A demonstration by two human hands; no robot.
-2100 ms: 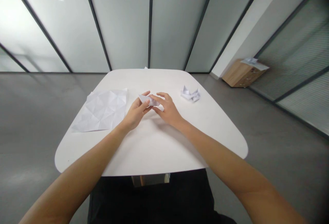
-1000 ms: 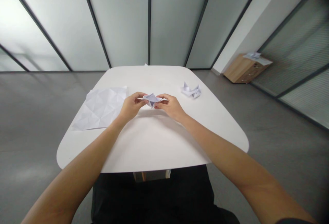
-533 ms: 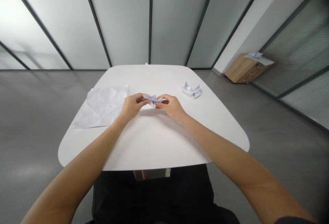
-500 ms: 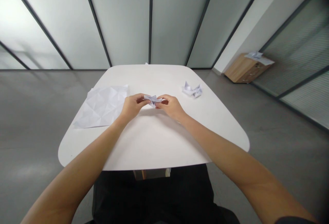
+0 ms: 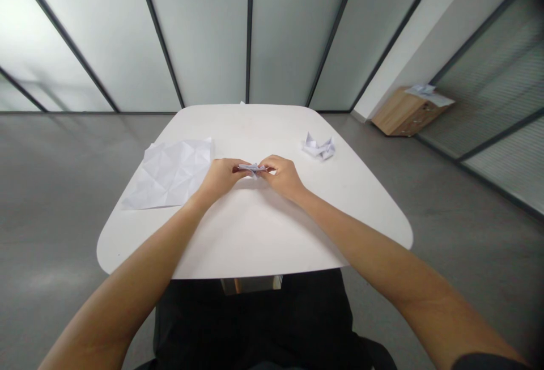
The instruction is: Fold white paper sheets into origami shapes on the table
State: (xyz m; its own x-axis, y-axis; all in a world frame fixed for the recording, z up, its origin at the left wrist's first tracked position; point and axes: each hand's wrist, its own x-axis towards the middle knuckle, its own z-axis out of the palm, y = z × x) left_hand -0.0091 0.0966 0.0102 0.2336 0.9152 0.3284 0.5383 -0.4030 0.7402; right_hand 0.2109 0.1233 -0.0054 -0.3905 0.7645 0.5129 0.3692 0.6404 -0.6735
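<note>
A small folded paper piece (image 5: 253, 168) sits pinched between the two hands, its ends showing past the fingers (image 5: 232, 167) of the left hand (image 5: 220, 178) and the right hand (image 5: 284, 177), which press in from either side over the white bench (image 5: 255, 239). Only two other papers lie on the bench: one creased, unfolded sheet (image 5: 170, 174) left of the hands, and one folded paper model (image 5: 318, 148) beyond the right hand – both well apart from the fingers.

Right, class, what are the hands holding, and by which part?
A small folded paper piece, pinched at opposite ends by the left hand and the right hand.
</note>
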